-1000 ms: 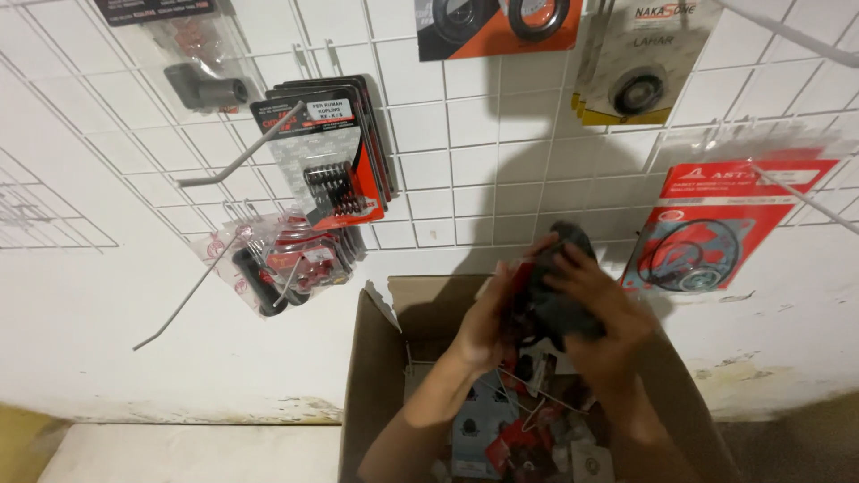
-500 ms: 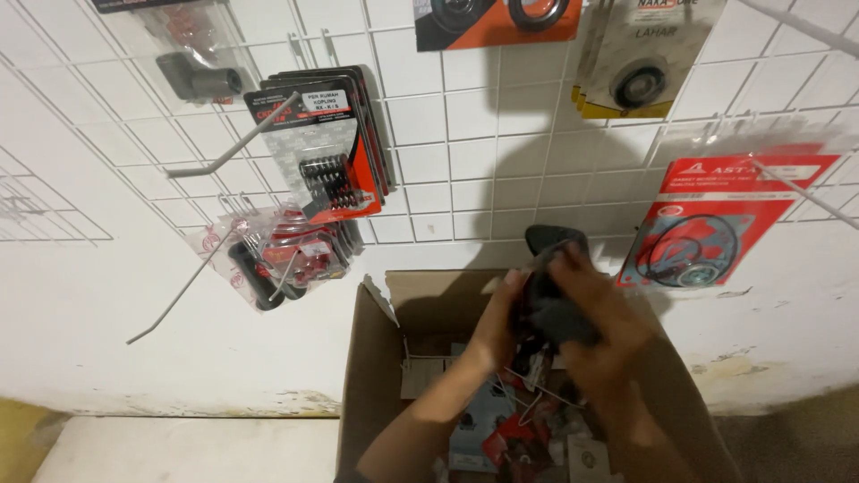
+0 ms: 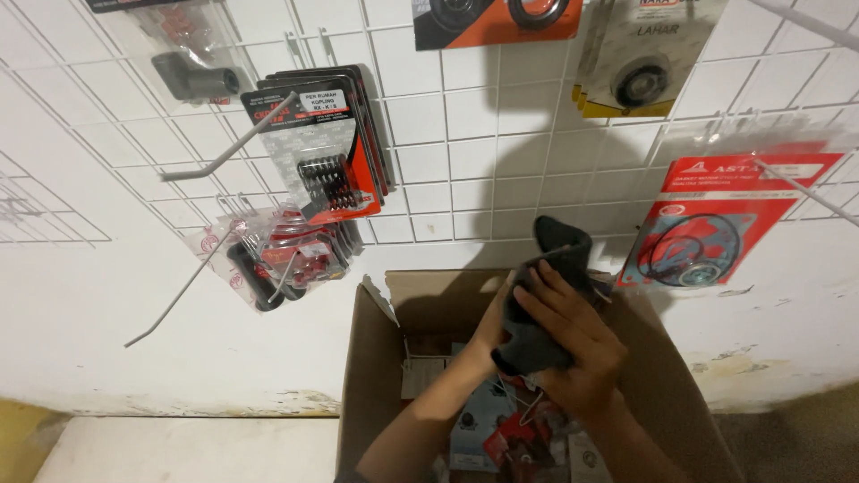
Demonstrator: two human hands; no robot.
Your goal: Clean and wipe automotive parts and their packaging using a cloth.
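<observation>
Dark grey rubbery moulded part (image 3: 546,304), bent like a short elbow with a stub sticking up at the top, is sitting a little lower and nearer the camera than half a second ago, when the hands were holding it higher against the white wire grid wall panel (image 3: 465,134); it is now hanging just above the open brown cardboard box (image 3: 376,376). The right hand (image 3: 573,344) is lying across the front of the part with fingers spread and curled round it, gripping its lower half. The left hand (image 3: 495,326) is pressing against the part's left side from behind, mostly hidden by it, so how far its fingers are closing cannot be told, though it is touching the part. Both hands are staying close together on the one piece. Inside the box, small packaged spares in red and grey (image 3: 501,438) are lying under the forearms. On the grid, a stack of red and black blister cards with coil springs (image 3: 331,161) is hanging to the upper left, clear bags with black grips (image 3: 277,264) below them, and a red card holding a gasket ring (image 3: 716,224) to the right.
</observation>
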